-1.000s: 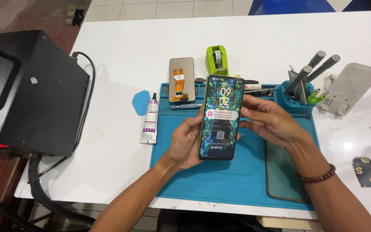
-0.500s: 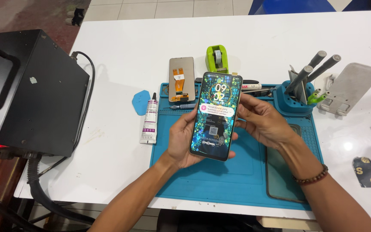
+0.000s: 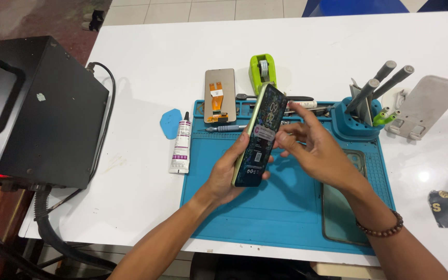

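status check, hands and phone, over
Left hand holds phone tilted above blue mat. Right hand at its right edge. Nothing in the way.

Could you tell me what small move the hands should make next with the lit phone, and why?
Probably bring the right hand onto the free long edge of the phone. The left hand alone grips it, tilted on edge above the blue mat, screen lit, and the right hand's fingers sit just beside it; a second grip would likely steady it.
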